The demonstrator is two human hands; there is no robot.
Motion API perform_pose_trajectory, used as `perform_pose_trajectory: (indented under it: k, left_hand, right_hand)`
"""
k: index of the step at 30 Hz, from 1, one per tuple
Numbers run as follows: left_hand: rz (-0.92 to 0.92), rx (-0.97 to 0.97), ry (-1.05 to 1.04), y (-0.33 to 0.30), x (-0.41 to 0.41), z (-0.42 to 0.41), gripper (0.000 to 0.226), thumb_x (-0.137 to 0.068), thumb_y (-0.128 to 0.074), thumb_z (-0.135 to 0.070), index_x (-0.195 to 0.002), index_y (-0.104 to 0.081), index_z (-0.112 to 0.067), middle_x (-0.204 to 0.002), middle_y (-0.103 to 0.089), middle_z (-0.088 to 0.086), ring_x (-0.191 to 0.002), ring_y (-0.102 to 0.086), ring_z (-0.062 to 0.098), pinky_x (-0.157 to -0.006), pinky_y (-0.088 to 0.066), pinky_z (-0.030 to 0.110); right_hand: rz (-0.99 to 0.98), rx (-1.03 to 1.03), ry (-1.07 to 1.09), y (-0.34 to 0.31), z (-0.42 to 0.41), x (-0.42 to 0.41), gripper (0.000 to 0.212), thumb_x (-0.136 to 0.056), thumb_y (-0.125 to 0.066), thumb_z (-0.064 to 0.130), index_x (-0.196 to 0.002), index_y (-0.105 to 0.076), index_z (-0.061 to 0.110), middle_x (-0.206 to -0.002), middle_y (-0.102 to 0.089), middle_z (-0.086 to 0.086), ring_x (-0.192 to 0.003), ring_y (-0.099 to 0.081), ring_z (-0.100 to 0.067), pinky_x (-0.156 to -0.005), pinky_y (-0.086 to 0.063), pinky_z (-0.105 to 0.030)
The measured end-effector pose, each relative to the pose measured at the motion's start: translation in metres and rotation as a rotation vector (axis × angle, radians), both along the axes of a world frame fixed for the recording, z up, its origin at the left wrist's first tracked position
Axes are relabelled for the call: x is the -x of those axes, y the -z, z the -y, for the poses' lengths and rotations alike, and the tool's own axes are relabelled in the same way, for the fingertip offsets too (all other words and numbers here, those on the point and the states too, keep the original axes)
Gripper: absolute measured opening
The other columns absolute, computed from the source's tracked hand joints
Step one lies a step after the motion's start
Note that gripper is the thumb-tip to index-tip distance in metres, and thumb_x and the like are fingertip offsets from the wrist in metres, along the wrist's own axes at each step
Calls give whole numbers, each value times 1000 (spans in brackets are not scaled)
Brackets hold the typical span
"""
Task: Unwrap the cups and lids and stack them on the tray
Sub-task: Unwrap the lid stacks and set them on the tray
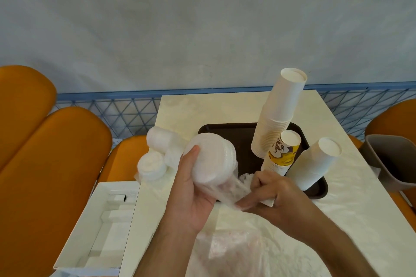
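The left hand (191, 189) grips a stack of white plastic lids (210, 159), thumb up along its side, lifted just above the near-left rim of the dark brown tray (227, 132). The right hand (267, 193) pinches the clear plastic wrapper (231, 189) trailing off that stack, fingers curled. Three upside-down stacks of white paper cups (276, 114) crowd the tray's right half; its left half lies bare. More wrapped white lids (157, 153) sit at the pale desk's (202, 105) left edge, and crumpled plastic covers the near desk.
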State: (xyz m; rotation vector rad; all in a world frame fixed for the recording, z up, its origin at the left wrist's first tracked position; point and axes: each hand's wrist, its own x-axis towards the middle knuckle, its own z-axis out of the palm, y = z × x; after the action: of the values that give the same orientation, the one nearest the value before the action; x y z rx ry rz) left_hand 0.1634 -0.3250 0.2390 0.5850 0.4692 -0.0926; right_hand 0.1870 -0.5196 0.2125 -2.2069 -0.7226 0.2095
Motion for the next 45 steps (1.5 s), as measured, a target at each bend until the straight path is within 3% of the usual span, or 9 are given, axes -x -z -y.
perform_pose_trajectory:
  k: [5,8,11,14,16,25,32,40,45]
  left_hand:
    - [-23,-84,-38,4,0,-3,51,-81,-69,-37,-130,-60,-24,-129,-65,12,-107,-68,30,-70,-59,42]
    - [24,-337,-85,5,2,-5,45,-75,-72,-37,-119,-66,-39,-121,-68,-6,-112,-64,22,-77,-60,45]
    - [91,-759,-71,7,6,-7,40,-70,-71,-47,-108,-63,-56,-111,-63,-28,-112,-58,10,-85,-60,43]
    - [141,-1034,-19,12,11,-8,38,-71,-64,-58,-105,-54,-70,-112,-57,-39,-109,-54,-8,-79,-52,15]
    - [166,-1113,0,15,12,-8,39,-72,-61,-62,-108,-51,-71,-115,-56,-39,-109,-52,-14,-77,-48,10]
    - [164,-1276,79,18,19,-14,39,-80,-49,-60,-110,-35,-81,-116,-42,-38,-108,-41,-23,-70,-39,-1]
    - [196,-1294,117,24,23,-22,34,-81,-49,-59,-106,-39,-80,-123,-46,-22,-109,-40,-24,-74,-37,-7]
    - [201,-1266,130,27,23,-29,37,-80,-53,-59,-106,-39,-82,-120,-48,-29,-112,-43,-17,-74,-44,0]
    - [234,-1127,221,27,28,-40,40,-81,-57,-55,-112,-45,-77,-122,-47,-33,-112,-47,-13,-77,-52,11]
  right_hand:
    - [27,233,-101,6,3,-2,28,-86,-80,31,-105,-75,51,-103,-47,31,-105,-43,-3,-87,-47,-33]
    - [42,246,-50,-4,11,-11,27,-88,-74,25,-103,-74,48,-123,-43,32,-119,-38,0,-105,-38,-29]
    - [109,5,209,-24,1,-15,31,-88,-74,17,-107,-69,41,-117,-52,27,-113,-46,6,-92,-35,-3]
    - [64,-94,210,-38,-27,-13,40,-87,-76,26,-123,-63,37,-111,-58,22,-98,-58,-2,-77,-51,-14]
    - [23,-49,184,-38,-42,-11,46,-87,-75,34,-130,-60,35,-114,-59,19,-95,-59,0,-76,-54,-14]
    - [-61,-25,286,-35,-64,-8,34,-82,-82,34,-113,-69,28,-107,-69,14,-94,-66,-2,-83,-59,-24]
    - [-97,-3,299,-37,-71,-10,32,-78,-84,39,-103,-66,29,-96,-69,16,-87,-66,1,-69,-50,-5]
    - [-223,-52,257,-38,-69,-16,33,-74,-89,33,-90,-60,29,-85,-68,13,-83,-68,-6,-73,-60,-21]
    - [-511,-255,178,-33,-62,-24,26,-77,-85,11,-91,-63,12,-85,-73,-3,-83,-73,-24,-71,-64,-45]
